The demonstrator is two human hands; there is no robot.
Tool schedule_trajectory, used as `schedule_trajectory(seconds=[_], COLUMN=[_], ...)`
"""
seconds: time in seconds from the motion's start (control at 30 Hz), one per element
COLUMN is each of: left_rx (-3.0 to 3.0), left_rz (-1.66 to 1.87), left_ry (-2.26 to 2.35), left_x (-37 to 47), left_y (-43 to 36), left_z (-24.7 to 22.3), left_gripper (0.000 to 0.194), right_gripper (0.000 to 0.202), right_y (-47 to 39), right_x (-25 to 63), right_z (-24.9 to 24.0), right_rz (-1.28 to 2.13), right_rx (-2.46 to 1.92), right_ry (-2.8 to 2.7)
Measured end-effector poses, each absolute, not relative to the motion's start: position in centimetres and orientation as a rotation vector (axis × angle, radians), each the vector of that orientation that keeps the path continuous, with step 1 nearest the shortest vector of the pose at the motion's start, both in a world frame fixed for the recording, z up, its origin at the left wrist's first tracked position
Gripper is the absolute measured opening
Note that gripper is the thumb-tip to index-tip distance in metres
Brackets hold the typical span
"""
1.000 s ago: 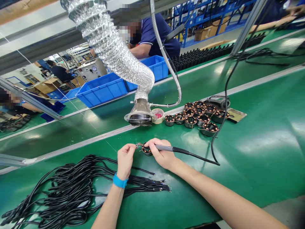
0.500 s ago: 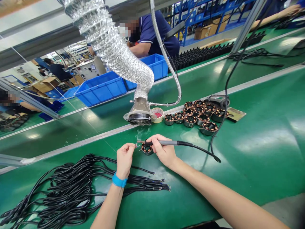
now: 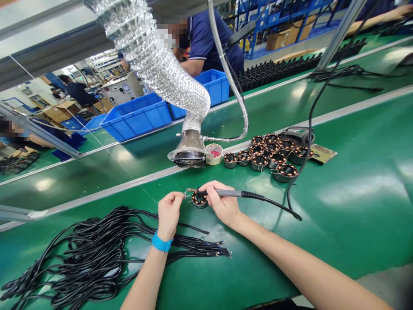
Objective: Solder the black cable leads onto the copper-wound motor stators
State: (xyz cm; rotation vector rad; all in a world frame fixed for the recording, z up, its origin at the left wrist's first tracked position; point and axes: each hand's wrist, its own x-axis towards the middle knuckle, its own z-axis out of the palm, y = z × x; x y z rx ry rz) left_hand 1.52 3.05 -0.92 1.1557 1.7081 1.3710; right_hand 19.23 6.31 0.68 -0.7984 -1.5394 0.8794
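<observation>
My right hand (image 3: 222,204) grips a grey soldering iron (image 3: 230,193), its tip pointing left. Thumb and fingers of my left hand (image 3: 170,211) are pinched on a thin wire end (image 3: 185,195) at the iron's tip. Just right of that wire, a copper-wound stator ring (image 3: 199,201) sits on the green table, partly under the iron. Black cables (image 3: 93,258) lie in a heap to the left, and their stripped ends pass behind my left wrist. The fume extractor hood (image 3: 189,150) hangs just beyond my hands.
Several stator rings (image 3: 259,162) stand at the back right beside a tape roll (image 3: 214,154) and a metal plate (image 3: 324,154). A black cord (image 3: 309,125) hangs down on the right. Blue bins (image 3: 137,116) and a person in a dark shirt (image 3: 208,38) are across the line.
The view has shifted slightly. Both hands keep nearly the same pose, with the iron tip still at the wire end; the smoke seen above the tip earlier is no longer distinct.
</observation>
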Motion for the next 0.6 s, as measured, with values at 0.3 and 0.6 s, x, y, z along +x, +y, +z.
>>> schedule_trajectory(seconds=[0.3, 0.6], left_rx=[1.187, 1.390], left_rz=[1.359, 1.270], left_ry=[1.683, 1.592], left_x=[1.4, 1.8], left_y=[2.9, 2.0], left_z=[-0.6, 1.0], left_gripper=[0.024, 0.023], right_gripper=[0.024, 0.044], right_y=[7.1, 7.8], right_x=[17.7, 16.0], right_z=[0.8, -1.9], right_rz=[0.762, 0.733], right_rx=[-0.647, -0.573], right_ry=[-1.807, -1.923])
